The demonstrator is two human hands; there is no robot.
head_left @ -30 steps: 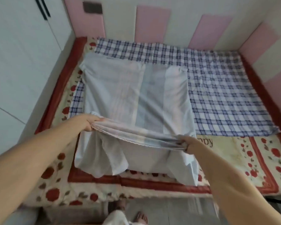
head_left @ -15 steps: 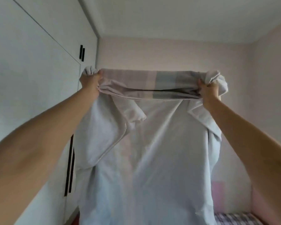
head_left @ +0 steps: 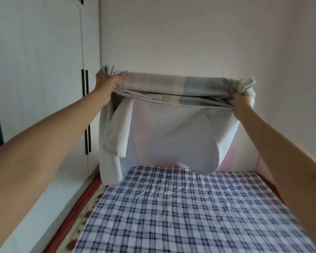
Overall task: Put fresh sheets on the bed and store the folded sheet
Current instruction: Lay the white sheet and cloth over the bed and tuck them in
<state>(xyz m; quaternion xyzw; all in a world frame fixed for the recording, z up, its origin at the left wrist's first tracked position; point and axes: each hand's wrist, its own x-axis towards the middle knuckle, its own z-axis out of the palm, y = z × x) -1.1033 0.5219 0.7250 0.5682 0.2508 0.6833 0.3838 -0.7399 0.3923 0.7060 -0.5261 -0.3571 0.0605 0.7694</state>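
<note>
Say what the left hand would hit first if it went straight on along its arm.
Beyond the sheet it grips, the left hand would probably meet the back wall near the wardrobe; depth is unclear.

pale sheet [head_left: 164, 136] | bunched along top, hanging above bed | checked sheet [head_left: 186, 212] | spread flat

No readable text, labels or numbers anywhere in view.

Pale sheet [head_left: 162, 128]: lifted clear of the checked sheet [head_left: 181, 207], raised overhead, then lowered slightly by the left hand [head_left: 108, 81] and right hand [head_left: 240, 102]; hem now billowed forward.
</note>
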